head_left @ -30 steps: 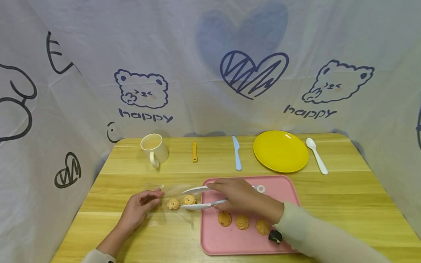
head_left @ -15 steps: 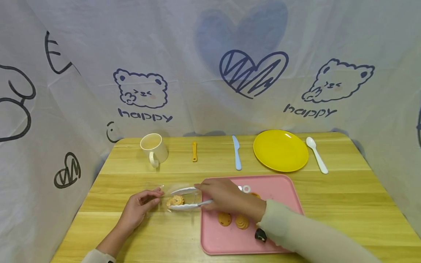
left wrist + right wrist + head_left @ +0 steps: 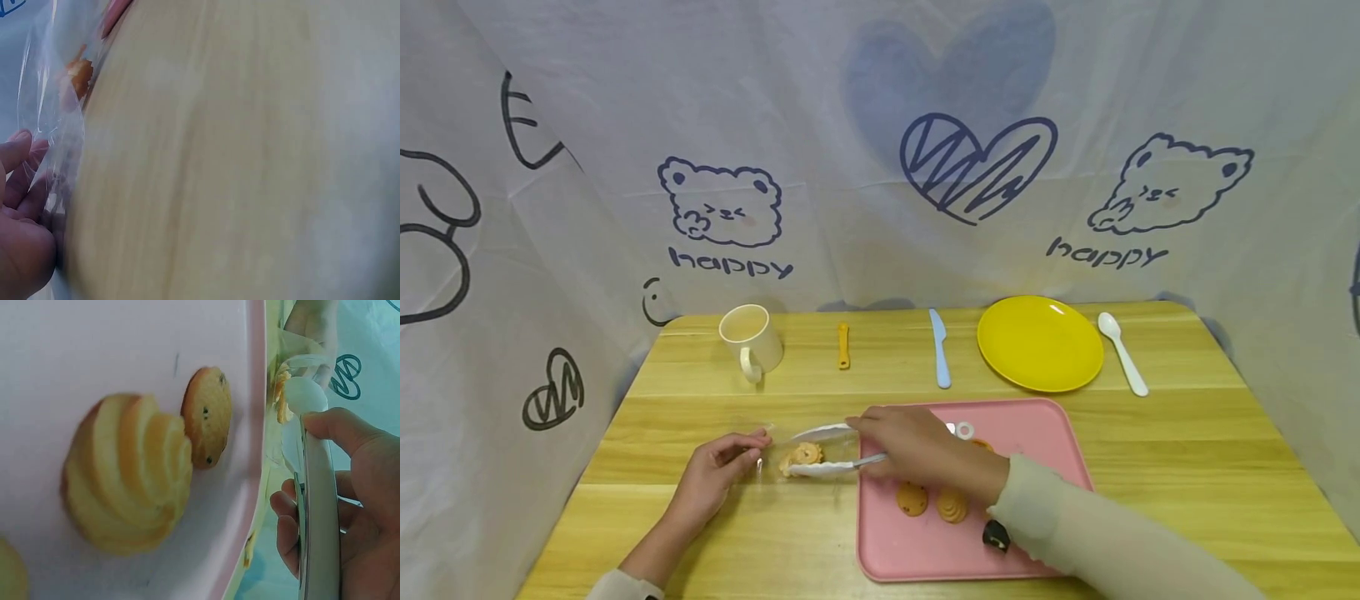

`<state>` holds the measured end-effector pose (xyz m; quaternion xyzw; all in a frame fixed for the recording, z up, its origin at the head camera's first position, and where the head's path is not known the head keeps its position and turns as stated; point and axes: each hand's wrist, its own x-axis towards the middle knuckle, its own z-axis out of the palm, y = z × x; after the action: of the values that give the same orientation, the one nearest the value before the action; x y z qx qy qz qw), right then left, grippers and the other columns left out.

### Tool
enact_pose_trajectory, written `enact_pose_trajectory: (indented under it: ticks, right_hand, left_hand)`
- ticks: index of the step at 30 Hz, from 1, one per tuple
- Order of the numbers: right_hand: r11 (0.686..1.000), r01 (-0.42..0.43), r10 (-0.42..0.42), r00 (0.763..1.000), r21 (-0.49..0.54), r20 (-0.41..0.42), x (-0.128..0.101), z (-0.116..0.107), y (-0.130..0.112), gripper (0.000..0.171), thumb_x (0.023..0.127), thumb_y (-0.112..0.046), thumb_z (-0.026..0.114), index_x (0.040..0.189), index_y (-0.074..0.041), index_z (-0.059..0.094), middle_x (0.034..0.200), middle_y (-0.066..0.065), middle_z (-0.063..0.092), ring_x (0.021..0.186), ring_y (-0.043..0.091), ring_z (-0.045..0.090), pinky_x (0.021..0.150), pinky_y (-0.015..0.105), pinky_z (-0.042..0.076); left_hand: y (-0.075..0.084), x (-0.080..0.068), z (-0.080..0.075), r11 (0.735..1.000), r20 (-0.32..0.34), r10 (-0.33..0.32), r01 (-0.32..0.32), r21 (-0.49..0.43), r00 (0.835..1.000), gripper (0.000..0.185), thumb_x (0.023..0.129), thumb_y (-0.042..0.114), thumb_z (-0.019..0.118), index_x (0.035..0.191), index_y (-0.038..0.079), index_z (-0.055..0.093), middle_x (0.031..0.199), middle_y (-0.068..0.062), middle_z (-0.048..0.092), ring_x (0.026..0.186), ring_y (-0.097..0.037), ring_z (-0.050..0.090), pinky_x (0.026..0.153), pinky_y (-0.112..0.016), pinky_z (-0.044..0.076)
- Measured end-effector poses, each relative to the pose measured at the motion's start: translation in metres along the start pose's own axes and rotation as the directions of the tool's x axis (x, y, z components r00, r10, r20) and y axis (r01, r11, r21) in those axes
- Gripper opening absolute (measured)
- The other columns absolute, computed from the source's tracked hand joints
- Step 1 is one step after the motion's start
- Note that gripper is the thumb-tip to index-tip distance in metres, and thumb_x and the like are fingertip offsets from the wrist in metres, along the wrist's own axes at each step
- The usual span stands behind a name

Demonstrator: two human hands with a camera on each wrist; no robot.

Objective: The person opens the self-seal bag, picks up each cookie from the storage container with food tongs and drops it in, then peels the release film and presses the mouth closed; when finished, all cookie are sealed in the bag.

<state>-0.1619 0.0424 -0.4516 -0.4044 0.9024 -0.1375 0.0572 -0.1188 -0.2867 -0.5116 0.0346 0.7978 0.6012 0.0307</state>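
Note:
My left hand [image 3: 718, 471] pinches the edge of a clear plastic bag [image 3: 59, 119] between thumb and fingers, left of the pink tray [image 3: 891, 554]. Two ring-shaped cookies [image 3: 807, 452] lie in the bag, one partly over the other. My right hand [image 3: 913, 446] grips white-tipped tongs [image 3: 831, 468] across the tray's left edge. The tongs' tips reach inside the bag, spread apart around the upper cookie, with the lower tip against or in front of it. In the right wrist view, my fingers and thumb wrap the metal tong arms [image 3: 322, 506].
On the tray sit a speckled round cookie [image 3: 912, 499], a swirl cookie [image 3: 952, 505] and a black piece [image 3: 996, 536]; my right arm hides part of it. Behind are a cream mug [image 3: 752, 342], yellow handle-like piece [image 3: 844, 346], blue knife [image 3: 940, 350], yellow plate [image 3: 1041, 346] and white spoon [image 3: 1122, 354].
My right hand has moved left, carrying a cookie in the tongs deeper into the bag onto the other cookie. Lately the tongs have spread slightly. My left hand has barely moved.

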Motion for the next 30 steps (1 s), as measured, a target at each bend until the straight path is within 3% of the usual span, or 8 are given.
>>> enact_pose_trajectory:
  ticks: [8,15,19,25,30]
  right_hand:
    - [1.0,0.011,-0.011,1.0,-0.018,-0.023,-0.001,0.001,-0.004,0.067,0.093,-0.042,0.076,0.15,-0.014,0.055,0.135,0.002,0.065,0.12,0.019,0.063,0.094,0.037,0.058]
    - [1.0,-0.016,0.016,1.0,-0.026,0.013,0.005,0.005,-0.015,0.069,0.094,-0.043,0.074,0.154,-0.018,0.05,0.141,0.001,0.062,0.124,0.019,0.061,0.092,0.037,0.058]
    - [0.999,-0.028,0.029,0.999,-0.041,0.033,0.007,0.007,-0.019,0.07,0.094,-0.044,0.074,0.155,-0.019,0.049,0.143,0.001,0.061,0.124,0.02,0.061,0.092,0.037,0.058]
    - [0.998,-0.039,0.04,0.998,-0.039,0.04,0.005,0.006,-0.018,0.074,0.093,-0.047,0.075,0.155,-0.019,0.048,0.145,0.001,0.059,0.128,0.02,0.059,0.097,0.039,0.057]
    - [0.999,-0.048,0.048,0.998,-0.008,0.041,-0.001,0.002,-0.012,0.079,0.09,-0.049,0.078,0.156,-0.019,0.047,0.145,0.0,0.059,0.131,0.019,0.057,0.103,0.04,0.054]
  left_hand:
    - [0.009,0.002,0.002,1.0,-0.036,-0.016,0.016,0.014,0.999,0.018,0.1,0.004,0.067,0.114,-0.006,0.072,0.124,-0.02,0.071,0.118,0.001,0.063,0.098,-0.015,0.052]
    - [0.015,0.0,0.011,0.995,-0.043,0.063,-0.059,0.079,0.997,0.014,0.099,0.002,0.066,0.109,-0.003,0.073,0.12,-0.02,0.073,0.12,-0.015,0.066,0.096,-0.015,0.053]
    - [0.017,-0.003,0.014,0.981,-0.054,0.106,-0.096,0.168,0.993,0.011,0.1,0.004,0.066,0.106,0.001,0.074,0.116,-0.014,0.075,0.119,-0.016,0.066,0.095,-0.012,0.052]
    - [0.016,-0.006,0.019,0.958,-0.062,0.137,-0.116,0.261,0.989,0.01,0.1,0.004,0.065,0.106,0.005,0.073,0.117,-0.012,0.075,0.119,-0.029,0.067,0.095,-0.01,0.051]
    - [0.011,-0.006,0.022,0.955,-0.062,0.152,-0.13,0.267,0.986,0.009,0.101,0.003,0.063,0.105,0.004,0.071,0.118,-0.011,0.075,0.115,-0.024,0.069,0.092,-0.012,0.054]
